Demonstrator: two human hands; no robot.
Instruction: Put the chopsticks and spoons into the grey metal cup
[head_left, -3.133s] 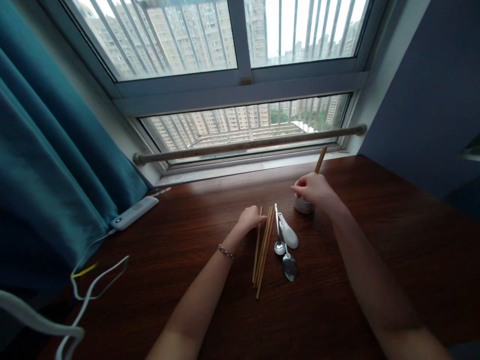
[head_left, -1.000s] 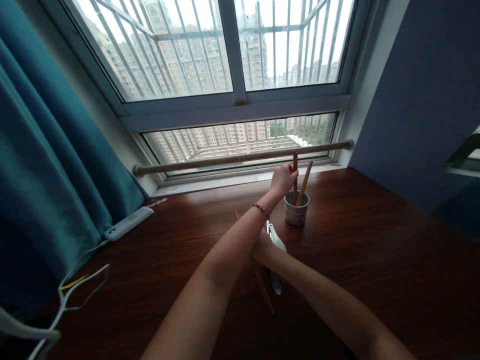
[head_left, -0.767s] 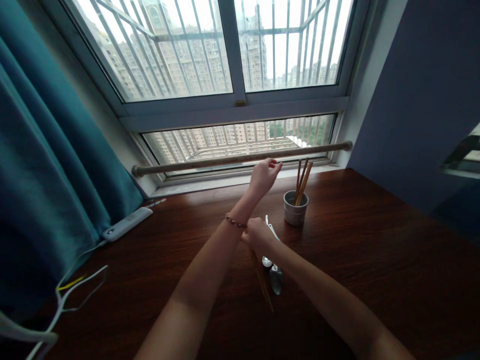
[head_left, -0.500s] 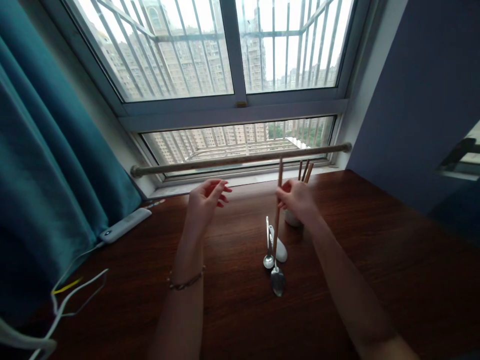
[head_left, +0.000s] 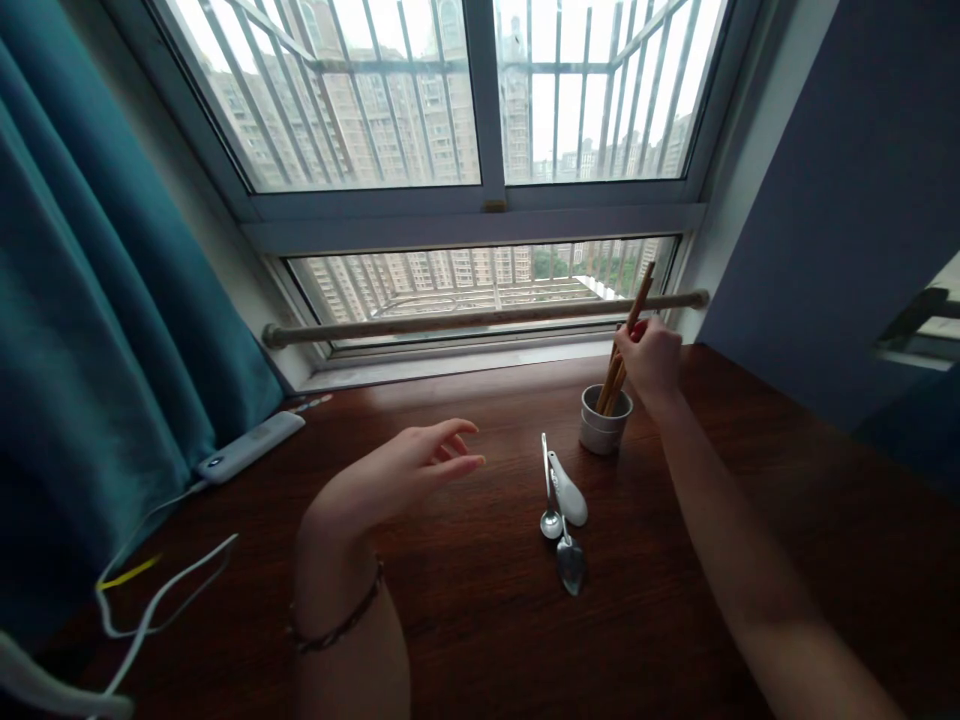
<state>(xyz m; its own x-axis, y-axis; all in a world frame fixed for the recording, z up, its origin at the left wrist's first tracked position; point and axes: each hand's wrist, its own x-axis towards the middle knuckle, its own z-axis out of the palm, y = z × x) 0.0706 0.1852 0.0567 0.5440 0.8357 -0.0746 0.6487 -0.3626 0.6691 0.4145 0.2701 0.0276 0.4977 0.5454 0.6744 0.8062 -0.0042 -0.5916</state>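
My right hand (head_left: 651, 358) pinches a wooden chopstick (head_left: 642, 292) at the cup, its lower end down among the other chopsticks (head_left: 613, 388). These lean in a small light grey cup (head_left: 602, 432); where the held one's tip rests is hard to see. My left hand (head_left: 420, 462) hovers over the table with its fingers apart and nothing in them. To its right lie a white spoon (head_left: 570, 497), a small round metal spoon (head_left: 551, 523) and a pointed metal spoon (head_left: 571, 567), close together.
The dark wooden table (head_left: 480, 640) meets the window sill, with a rail (head_left: 465, 322) across the window. A white power strip (head_left: 253, 446) and white cable (head_left: 161, 590) lie at left, beside the teal curtain (head_left: 112, 300).
My right hand has carried the chopstick from above the spoons, rightward to the cup. My left hand has come lower and turned, its fingers now pointing right.
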